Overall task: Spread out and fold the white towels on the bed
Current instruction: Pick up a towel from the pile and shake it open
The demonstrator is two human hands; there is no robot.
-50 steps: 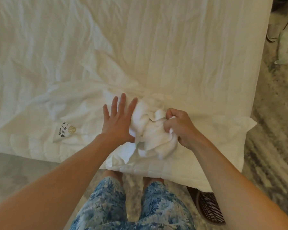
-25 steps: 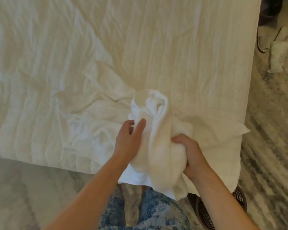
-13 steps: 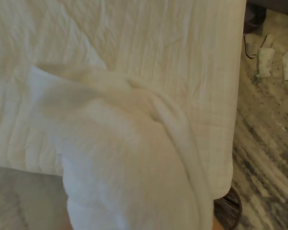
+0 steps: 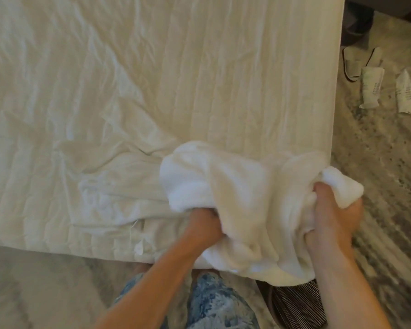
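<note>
The white towel [image 4: 242,195] hangs bunched between the two grips, over the bed's [image 4: 152,79] near right corner, its lower folds drooping past the mattress edge. The left grip [image 4: 203,224] clenches a fistful of its lower left side. The right grip [image 4: 332,210] curls round its right end, cloth bulging above the fingers. Left of the left grip, a flatter creased white cloth [image 4: 119,193] lies on the bed. Below the grips are blue floral trousers [image 4: 218,302] and a dark striped object [image 4: 297,302]. Well beyond the right grip, slippers [image 4: 356,65] lie on the mottled carpet [image 4: 377,162].
</note>
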